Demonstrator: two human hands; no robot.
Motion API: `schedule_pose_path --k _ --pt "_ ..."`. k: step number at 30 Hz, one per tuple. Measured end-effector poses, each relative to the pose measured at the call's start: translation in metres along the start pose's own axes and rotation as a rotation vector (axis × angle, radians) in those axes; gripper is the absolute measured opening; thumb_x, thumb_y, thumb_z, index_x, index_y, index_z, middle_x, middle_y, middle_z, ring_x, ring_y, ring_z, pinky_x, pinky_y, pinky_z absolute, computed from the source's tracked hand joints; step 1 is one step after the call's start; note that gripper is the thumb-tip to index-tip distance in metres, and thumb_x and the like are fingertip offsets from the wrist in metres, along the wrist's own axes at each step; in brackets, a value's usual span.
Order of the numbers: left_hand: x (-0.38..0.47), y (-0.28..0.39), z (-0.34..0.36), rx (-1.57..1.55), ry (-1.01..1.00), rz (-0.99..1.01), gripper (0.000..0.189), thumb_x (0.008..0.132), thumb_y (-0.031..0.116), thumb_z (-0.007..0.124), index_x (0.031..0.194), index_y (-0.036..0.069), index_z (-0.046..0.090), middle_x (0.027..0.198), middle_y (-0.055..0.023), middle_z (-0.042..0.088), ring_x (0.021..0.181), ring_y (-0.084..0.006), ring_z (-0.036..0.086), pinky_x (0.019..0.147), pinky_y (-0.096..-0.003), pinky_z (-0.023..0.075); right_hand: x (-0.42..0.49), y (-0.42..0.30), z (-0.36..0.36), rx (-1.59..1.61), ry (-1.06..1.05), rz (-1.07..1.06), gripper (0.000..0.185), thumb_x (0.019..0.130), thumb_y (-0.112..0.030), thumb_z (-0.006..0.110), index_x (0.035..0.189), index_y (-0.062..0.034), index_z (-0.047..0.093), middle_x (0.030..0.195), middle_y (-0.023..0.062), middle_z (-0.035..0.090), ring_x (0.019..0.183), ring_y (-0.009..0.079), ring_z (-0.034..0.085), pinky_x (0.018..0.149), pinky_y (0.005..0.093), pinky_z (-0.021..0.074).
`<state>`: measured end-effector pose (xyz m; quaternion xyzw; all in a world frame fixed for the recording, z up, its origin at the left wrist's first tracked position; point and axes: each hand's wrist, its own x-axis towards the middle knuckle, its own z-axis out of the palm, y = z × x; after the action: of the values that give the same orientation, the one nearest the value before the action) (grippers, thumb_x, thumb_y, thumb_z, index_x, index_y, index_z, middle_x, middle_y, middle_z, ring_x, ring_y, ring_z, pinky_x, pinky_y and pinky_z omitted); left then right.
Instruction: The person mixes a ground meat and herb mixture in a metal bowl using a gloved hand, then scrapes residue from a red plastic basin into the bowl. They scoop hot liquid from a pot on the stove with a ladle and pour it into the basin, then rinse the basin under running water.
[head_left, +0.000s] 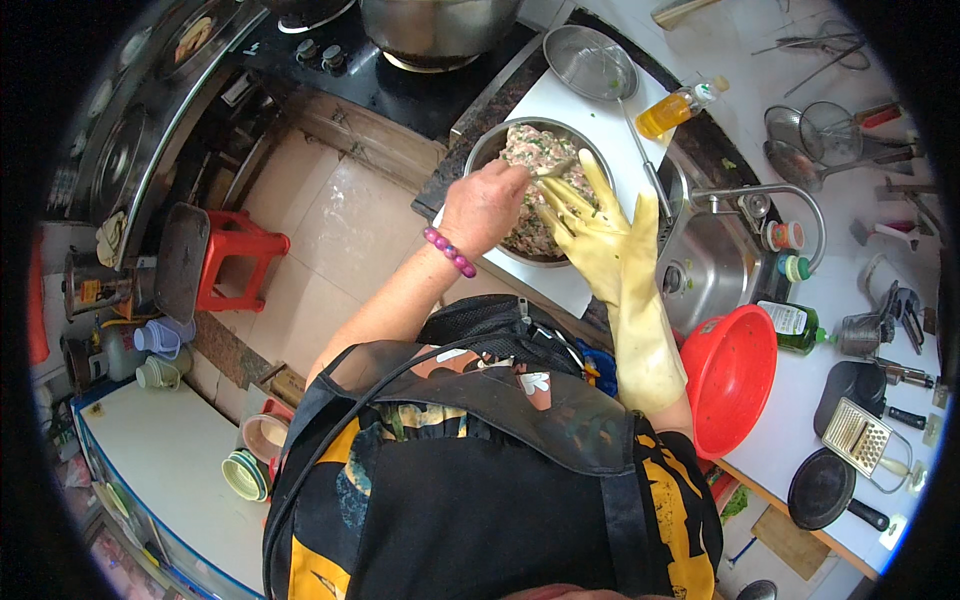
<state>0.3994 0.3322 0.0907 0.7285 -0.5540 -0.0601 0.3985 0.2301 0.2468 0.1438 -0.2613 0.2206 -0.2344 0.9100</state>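
Note:
A round metal bowl (474, 154) holds minced meat (536, 146) mixed with chopped greens, on a white board (577, 294) beside the sink. My left hand (491, 201), bare and with a beaded bracelet at the wrist, is over the bowl's left side, closed on the handle of a metal spoon (553, 171). The spoon's head lies against the fingers of the yellow rubber glove on my right hand (600, 225). That hand is over the bowl's right side with its fingers spread and holds nothing; bits of meat and greens cling to the glove.
A wire strainer (590, 64) and an oil bottle (671, 111) are behind the bowl. To the right are a steel sink (705, 262) with a faucet (814, 202) and a red plastic basin (731, 382). A large pot (439, 26) sits on the stove (360, 71); a red stool (240, 259) stands at left.

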Motion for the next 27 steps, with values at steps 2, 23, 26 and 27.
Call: schedule_pose_path --k 2,23,26,27 --pt "0.002 -0.008 -0.004 0.059 0.048 -0.001 0.007 0.089 0.015 0.064 0.091 0.009 0.067 0.082 -0.0106 0.063 0.075 -0.0324 0.065 0.064 -0.0420 0.0535 0.000 0.001 0.001 -0.027 -0.008 0.001 0.100 0.083 -0.075 0.053 0.155 -0.0111 0.028 0.150 0.0315 0.033 0.140 0.0396 0.036 0.119 0.0468 0.0262" --pt "0.025 0.021 -0.025 0.255 -0.213 0.542 0.004 0.076 0.010 0.061 0.079 0.009 0.062 0.083 -0.0071 0.060 0.086 -0.0263 0.063 0.077 -0.0399 0.0486 0.003 0.006 -0.009 -0.388 0.063 0.078 0.085 0.093 -0.074 0.038 0.155 -0.0168 0.031 0.149 0.0091 0.039 0.127 0.0213 0.044 0.110 0.0381 0.0339" --pt "0.024 0.017 -0.021 0.235 -0.205 0.517 0.002 0.075 0.010 0.062 0.077 0.008 0.062 0.080 -0.0078 0.060 0.082 -0.0277 0.064 0.075 -0.0411 0.0497 0.003 0.008 -0.004 -0.428 0.069 0.082 0.083 0.094 -0.073 0.038 0.155 -0.0175 0.031 0.149 0.0097 0.039 0.126 0.0214 0.044 0.110 0.0379 0.0337" --pt "0.024 0.015 -0.020 0.229 -0.204 0.507 0.002 0.075 0.010 0.062 0.075 0.008 0.061 0.078 -0.0081 0.060 0.081 -0.0282 0.064 0.074 -0.0416 0.0500 0.002 0.009 -0.003 -0.444 0.068 0.081 0.083 0.094 -0.073 0.037 0.155 -0.0177 0.030 0.149 0.0098 0.039 0.126 0.0214 0.044 0.110 0.0377 0.0337"
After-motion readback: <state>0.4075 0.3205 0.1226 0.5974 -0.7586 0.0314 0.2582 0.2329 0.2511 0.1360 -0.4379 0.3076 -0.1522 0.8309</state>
